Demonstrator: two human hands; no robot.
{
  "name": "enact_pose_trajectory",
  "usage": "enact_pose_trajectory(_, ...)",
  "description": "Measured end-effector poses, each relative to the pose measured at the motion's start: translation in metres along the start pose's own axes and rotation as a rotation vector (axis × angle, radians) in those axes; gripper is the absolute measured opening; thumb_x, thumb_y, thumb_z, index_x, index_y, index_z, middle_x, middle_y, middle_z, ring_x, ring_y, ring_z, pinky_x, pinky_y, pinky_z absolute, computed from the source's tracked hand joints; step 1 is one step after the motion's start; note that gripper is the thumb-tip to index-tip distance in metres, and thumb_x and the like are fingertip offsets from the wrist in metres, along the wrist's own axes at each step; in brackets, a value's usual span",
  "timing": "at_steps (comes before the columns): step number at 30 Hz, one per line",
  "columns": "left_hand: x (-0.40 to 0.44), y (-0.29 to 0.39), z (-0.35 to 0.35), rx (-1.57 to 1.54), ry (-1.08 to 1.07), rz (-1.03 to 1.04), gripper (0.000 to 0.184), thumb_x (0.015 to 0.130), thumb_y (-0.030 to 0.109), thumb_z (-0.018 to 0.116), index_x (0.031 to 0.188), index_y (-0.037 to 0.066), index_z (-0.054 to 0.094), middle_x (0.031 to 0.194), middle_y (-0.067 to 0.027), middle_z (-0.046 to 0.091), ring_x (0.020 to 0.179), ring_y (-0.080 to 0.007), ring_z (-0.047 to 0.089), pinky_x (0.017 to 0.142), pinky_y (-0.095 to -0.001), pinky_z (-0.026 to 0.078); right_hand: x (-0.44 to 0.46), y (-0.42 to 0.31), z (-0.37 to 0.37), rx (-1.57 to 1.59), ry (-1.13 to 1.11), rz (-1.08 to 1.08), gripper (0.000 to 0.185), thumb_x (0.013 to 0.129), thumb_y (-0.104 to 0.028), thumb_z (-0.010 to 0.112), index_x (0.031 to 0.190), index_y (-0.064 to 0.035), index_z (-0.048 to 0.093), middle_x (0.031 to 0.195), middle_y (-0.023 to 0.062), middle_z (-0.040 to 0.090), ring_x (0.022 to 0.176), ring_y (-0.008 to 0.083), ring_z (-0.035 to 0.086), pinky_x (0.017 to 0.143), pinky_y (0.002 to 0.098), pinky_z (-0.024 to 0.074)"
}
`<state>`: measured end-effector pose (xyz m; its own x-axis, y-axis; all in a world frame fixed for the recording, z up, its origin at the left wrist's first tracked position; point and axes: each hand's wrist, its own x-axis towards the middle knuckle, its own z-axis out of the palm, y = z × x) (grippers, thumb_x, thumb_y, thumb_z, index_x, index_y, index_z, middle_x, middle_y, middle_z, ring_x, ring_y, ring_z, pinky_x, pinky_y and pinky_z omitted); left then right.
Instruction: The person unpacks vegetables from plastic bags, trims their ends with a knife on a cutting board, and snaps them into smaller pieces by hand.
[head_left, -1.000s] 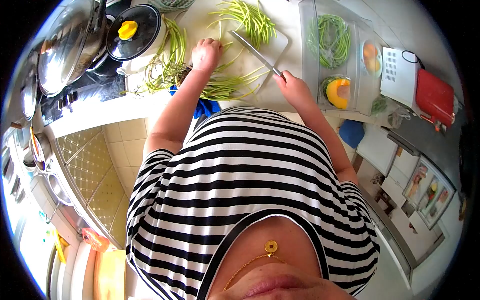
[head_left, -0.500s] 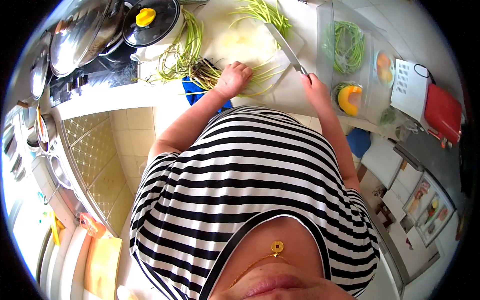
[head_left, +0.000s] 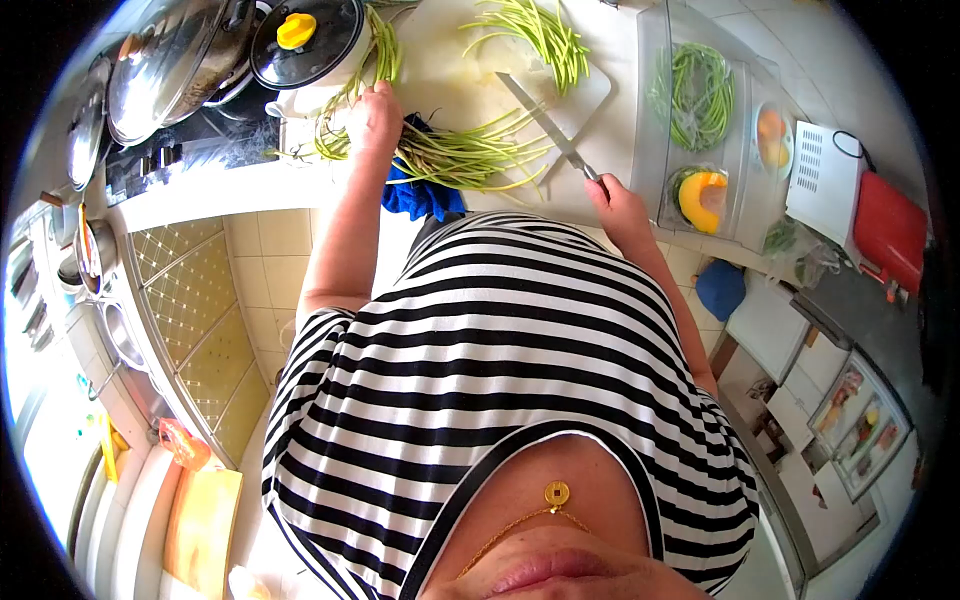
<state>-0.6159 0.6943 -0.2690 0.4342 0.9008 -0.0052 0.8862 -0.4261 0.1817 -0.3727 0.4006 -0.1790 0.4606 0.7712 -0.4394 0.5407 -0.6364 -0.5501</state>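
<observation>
My left hand (head_left: 375,118) is closed around a bunch of long green stalks (head_left: 384,50) beside the pot with the black lid. Another loose bundle of thin green stalks (head_left: 470,155) lies across the near edge of the cutting board (head_left: 440,95), partly over a blue cloth (head_left: 418,196). In my right hand (head_left: 617,203) is the dark handle of a kitchen knife (head_left: 545,122); its blade points up and left over the board. A separate pile of green stalks (head_left: 540,42) rests at the board's far side.
The lidded pot (head_left: 308,45) and a large glass-lidded pan (head_left: 170,75) stand at the left by the stove. On the right, a clear bin (head_left: 655,120) has coiled green stalks (head_left: 697,95) and a cut pumpkin piece (head_left: 703,200) in it, near a bowl of eggs (head_left: 772,138).
My left hand has moved left and away from the near bundle to the stalks by the pot. The knife has shifted slightly left and nearer to me, still in my right hand.
</observation>
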Motion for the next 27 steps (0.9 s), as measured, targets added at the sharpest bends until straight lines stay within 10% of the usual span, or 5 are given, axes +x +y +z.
enact_pose_trajectory(8,-0.023,0.012,-0.038,-0.265,0.426,0.270,0.017,0.073,0.014,0.065,0.087,0.005,0.064,0.087,-0.0107,0.066,0.079,-0.0298,0.063,0.073,-0.0396,0.049,-0.009,0.011,0.001,0.050,-0.020,0.022,0.037,0.090,-0.041,0.051,0.088,-0.0042,0.054,0.068,0.0191,0.058,0.067,0.0394,0.058,0.059,0.0445,0.0435)
enact_pose_trajectory(12,-0.030,0.025,-0.043,-0.541,0.191,0.132,0.015,0.074,0.011,0.065,0.087,0.007,0.065,0.081,-0.0107,0.066,0.082,-0.0285,0.061,0.074,-0.0390,0.049,-0.011,0.016,0.000,0.088,0.043,0.014,0.037,0.090,-0.040,0.051,0.087,-0.0035,0.053,0.068,0.0200,0.057,0.065,0.0398,0.056,0.059,0.0439,0.0435)
enact_pose_trajectory(24,-0.023,0.092,0.029,-0.247,0.285,0.502,0.023,0.081,0.017,0.061,0.101,0.007,0.062,0.100,-0.0147,0.063,0.096,-0.0291,0.058,0.079,-0.0412,0.047,-0.009,0.043,0.005,0.434,0.121,0.190,0.036,0.093,-0.038,0.050,0.087,-0.0034,0.057,0.060,0.0065,0.053,0.056,0.0161,0.054,0.056,0.0327,0.0435)
enact_pose_trajectory(26,-0.050,0.085,0.028,-0.659,0.122,0.618,0.023,0.081,0.015,0.060,0.102,0.005,0.061,0.102,-0.0154,0.062,0.099,-0.0283,0.056,0.080,-0.0423,0.047,-0.012,0.039,0.000,0.467,0.104,0.221,0.035,0.093,-0.038,0.050,0.086,-0.0039,0.057,0.059,0.0043,0.052,0.057,0.0132,0.054,0.055,0.0313,0.0433)
enact_pose_trajectory(27,-0.069,0.083,0.012,-0.376,0.032,0.789,0.020,0.081,0.012,0.058,0.099,0.005,0.062,0.097,-0.0126,0.062,0.092,-0.0276,0.058,0.077,-0.0401,0.048,-0.013,0.038,-0.001,0.402,0.098,0.178,0.035,0.093,-0.037,0.050,0.087,-0.0036,0.057,0.060,0.0065,0.054,0.057,0.0170,0.055,0.056,0.0330,0.0436)
